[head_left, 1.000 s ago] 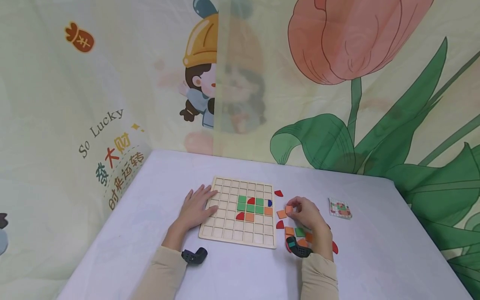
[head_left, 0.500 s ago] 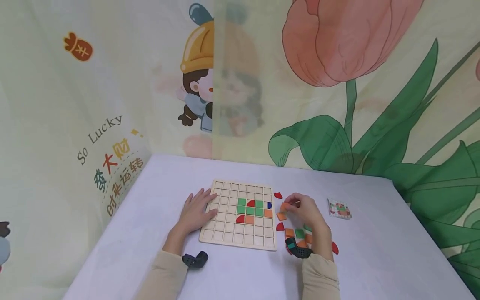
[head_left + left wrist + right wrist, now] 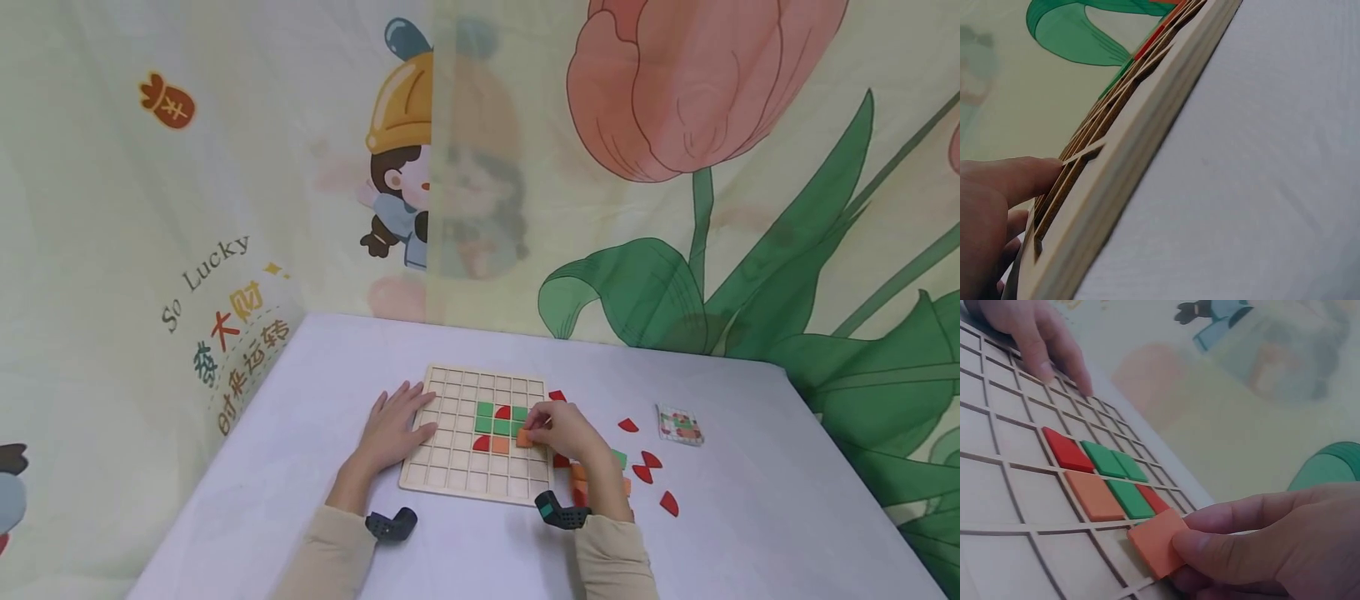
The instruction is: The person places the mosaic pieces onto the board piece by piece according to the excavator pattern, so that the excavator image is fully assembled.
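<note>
A wooden grid board (image 3: 450, 467) lies flat on the table, with green, red and orange tiles set in its cells. My left hand (image 3: 392, 425) rests flat on the board's left edge, fingers straight; the left wrist view shows a finger (image 3: 1013, 178) lying on the board's rim (image 3: 1141, 156). My right hand (image 3: 561, 431) pinches an orange square tile (image 3: 523, 437) and holds it tilted over a cell at the board's right side, beside the green tiles (image 3: 501, 421). In the right wrist view that orange tile (image 3: 1154, 540) sits between thumb and fingers just above the grid (image 3: 1010, 487).
Loose red quarter-round pieces (image 3: 649, 469) and orange and green squares (image 3: 618, 460) lie on the white table (image 3: 750, 517) right of the board. A small pattern card (image 3: 679, 424) sits further right. A printed fabric backdrop rises behind and to the left.
My right hand has carried the orange tile left from the loose pile onto the board's right side, uncovering red pieces on the table. The left hand stayed on the board's edge.
</note>
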`<state>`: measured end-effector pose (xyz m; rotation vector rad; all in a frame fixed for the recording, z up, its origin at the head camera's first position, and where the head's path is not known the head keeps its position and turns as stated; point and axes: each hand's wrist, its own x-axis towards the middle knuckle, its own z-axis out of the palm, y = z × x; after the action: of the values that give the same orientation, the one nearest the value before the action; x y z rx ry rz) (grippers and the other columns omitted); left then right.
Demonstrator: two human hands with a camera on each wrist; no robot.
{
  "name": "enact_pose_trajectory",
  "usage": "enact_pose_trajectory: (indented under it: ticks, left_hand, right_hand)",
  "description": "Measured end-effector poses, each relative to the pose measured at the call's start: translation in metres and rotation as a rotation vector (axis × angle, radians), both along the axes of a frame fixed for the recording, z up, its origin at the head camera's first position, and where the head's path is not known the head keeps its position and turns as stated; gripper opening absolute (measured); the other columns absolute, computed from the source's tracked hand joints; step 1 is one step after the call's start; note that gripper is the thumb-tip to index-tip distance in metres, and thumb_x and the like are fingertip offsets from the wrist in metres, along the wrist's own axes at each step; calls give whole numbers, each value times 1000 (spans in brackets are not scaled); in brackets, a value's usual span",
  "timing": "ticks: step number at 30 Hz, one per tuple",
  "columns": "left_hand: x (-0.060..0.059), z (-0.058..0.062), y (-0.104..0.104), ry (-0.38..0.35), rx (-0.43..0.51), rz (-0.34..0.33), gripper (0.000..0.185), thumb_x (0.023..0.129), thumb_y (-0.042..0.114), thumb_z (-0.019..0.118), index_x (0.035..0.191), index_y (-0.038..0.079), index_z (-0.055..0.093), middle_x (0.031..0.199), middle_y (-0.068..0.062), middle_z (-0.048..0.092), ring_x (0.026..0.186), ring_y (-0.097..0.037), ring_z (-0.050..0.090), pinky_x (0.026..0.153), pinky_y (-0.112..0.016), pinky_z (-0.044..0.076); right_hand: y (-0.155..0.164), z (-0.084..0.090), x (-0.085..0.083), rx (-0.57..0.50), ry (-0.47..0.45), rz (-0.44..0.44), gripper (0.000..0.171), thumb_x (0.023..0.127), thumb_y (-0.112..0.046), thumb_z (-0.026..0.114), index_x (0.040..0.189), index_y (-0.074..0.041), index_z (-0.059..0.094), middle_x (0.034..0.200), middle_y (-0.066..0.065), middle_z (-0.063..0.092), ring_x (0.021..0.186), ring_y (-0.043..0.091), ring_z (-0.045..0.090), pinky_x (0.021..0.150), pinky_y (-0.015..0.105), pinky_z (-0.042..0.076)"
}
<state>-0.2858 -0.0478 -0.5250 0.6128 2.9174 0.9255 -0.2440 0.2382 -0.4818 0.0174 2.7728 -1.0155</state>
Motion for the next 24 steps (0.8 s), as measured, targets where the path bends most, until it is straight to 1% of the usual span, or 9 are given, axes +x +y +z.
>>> enact_pose_trajectory:
  ticks: [5,8,12,15,17,24]
  left_hand:
    - [1,0,1,0,-1,-2,58,89,40,60,139,13,49,152,-12,35,146,-32,20,118,-57,7]
    - [1,1,1,6,-6,-2,58,89,40,60,139,12,49,152,-13,35,146,-33,20,118,-57,7]
    - [1,2,0,16,-6,-2,58,89,40,60,138,11,49,152,-13,36,145,-33,21,118,-57,7]
    - [1,2,0,19,-1,0,58,88,39,60,138,11,50,152,-13,36,145,-33,22,118,-57,7]
    - [0,2,1,20,3,1,58,88,39,60,138,12,50,152,-13,36,145,-33,21,118,-56,6]
    - [0,0,2,30,4,4,57,88,38,60,137,12,50,151,-13,37,145,-33,22,118,-57,7]
  right_hand:
    - [-8,-1,1,32,1,34,8,83,-14,73,84,-17,66,78,-2,61,75,15,53,67,24,49]
    - [-11,-1,2,44,-2,38,7,83,-13,73,85,-17,67,78,-2,60,75,15,52,68,24,49]
    - [-15,0,5,65,21,50,7,83,-9,72,82,-15,68,77,-2,60,74,16,53,68,25,50]
    - [-18,1,5,98,54,63,7,82,-6,72,80,-12,69,75,-2,61,73,16,53,69,26,50]
    - [-20,1,5,119,66,56,8,81,-5,73,78,-11,69,74,-2,60,73,16,53,69,26,51]
    - [-24,-1,5,170,97,22,16,78,-1,74,71,-12,65,69,-2,58,67,15,51,61,25,46]
